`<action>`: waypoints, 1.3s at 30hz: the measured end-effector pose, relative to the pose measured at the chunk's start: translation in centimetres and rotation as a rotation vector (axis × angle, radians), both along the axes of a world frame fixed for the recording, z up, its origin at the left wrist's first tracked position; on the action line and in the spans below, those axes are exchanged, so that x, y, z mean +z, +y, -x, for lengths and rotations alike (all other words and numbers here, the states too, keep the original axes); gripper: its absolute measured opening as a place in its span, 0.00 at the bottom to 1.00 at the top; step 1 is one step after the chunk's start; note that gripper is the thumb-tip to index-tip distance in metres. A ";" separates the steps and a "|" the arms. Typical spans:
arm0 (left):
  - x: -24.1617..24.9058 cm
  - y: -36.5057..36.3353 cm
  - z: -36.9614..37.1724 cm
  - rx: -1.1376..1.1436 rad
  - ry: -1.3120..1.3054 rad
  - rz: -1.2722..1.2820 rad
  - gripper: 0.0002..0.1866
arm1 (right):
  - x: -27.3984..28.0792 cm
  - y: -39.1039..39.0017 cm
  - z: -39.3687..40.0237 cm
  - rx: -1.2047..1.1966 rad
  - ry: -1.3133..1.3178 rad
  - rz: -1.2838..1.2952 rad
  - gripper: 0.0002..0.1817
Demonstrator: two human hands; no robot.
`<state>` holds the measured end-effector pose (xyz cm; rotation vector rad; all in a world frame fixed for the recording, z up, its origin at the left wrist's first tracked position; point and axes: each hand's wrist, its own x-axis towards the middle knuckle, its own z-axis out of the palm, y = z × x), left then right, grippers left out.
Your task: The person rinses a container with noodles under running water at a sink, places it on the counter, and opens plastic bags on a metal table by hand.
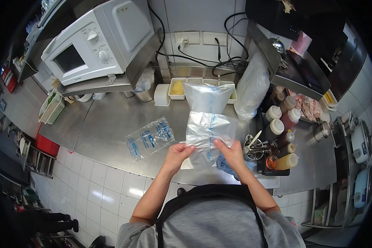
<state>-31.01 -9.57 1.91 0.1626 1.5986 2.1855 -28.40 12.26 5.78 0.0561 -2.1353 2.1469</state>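
- Plastic, clear and printed in blue, forms the bag (211, 124) that is held upright or tilted (which cannot be told) just beyond the hands, above the near part of the steel worktop (107, 120).
- Its long axis is run from near to far, between the two hands; neither hand is placed clearly nearer to it.
- Its left edge is pinched by the left hand (178, 156), its right part by the right hand (232, 154); the hands are kept apart from each other, thumbs uppermost.
- The bag's far part is flared and glossy; its middle is creased and silvery.
- To the left, a flat, crinkled printed packet (150, 138) is laid askew on brushed metal.
- To the right, a soft blue cloth (231, 166) is bunched beside the right hand, and smooth, rounded squeeze bottles (276, 126) are grouped farther out.
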 end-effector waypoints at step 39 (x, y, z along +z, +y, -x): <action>8.7 1.3 1.7 0.186 0.331 0.097 0.07 | 3.5 0.7 1.7 -0.023 0.127 0.086 0.05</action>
